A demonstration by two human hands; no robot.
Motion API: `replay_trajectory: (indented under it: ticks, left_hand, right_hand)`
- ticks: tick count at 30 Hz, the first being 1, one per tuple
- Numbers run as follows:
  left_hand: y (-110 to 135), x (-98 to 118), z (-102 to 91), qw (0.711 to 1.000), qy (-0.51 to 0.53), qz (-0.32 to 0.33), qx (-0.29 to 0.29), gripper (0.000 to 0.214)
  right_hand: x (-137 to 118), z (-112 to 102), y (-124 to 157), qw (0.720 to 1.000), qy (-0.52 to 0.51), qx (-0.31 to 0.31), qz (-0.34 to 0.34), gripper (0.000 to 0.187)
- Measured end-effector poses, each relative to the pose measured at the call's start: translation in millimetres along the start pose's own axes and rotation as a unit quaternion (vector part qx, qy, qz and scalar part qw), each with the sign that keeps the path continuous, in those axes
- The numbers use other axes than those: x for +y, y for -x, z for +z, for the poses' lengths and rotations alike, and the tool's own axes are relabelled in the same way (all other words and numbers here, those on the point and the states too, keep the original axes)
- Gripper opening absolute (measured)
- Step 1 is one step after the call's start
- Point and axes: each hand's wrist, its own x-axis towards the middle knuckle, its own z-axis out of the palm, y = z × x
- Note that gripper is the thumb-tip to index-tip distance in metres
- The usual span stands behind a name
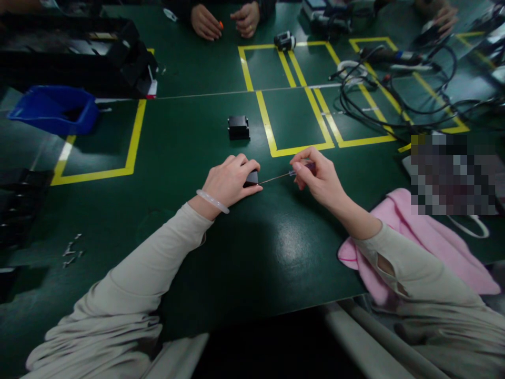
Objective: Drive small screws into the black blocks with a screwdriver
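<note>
My left hand is closed over a small black block and presses it on the green table. My right hand pinches the handle of a thin screwdriver. Its metal shaft points left, with the tip at the block's right side. A second black block stands alone farther back, about a hand's length beyond my left hand.
A pink cloth lies at the right table edge. A blue bin and black trays stand far left, small metal parts near left. Tangled cables cover the far right. Another person's hands rest at the far edge.
</note>
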Motion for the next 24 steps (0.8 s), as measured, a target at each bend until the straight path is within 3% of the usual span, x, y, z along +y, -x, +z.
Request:
replay_trajectory:
  ticks: [12, 24]
  left_hand:
    - [0.2, 0.0, -1.0, 1.000, 0.003, 0.002, -0.002, 0.041]
    - [0.4, 0.7, -1.6, 1.000, 0.005, -0.002, -0.004, 0.041]
  right_hand:
    - [-0.4, -1.2, -0.7, 1.000, 0.010, 0.000, 0.000, 0.012]
    - [-1.0, -1.1, -0.9, 1.000, -0.013, -0.007, 0.006, 0.024]
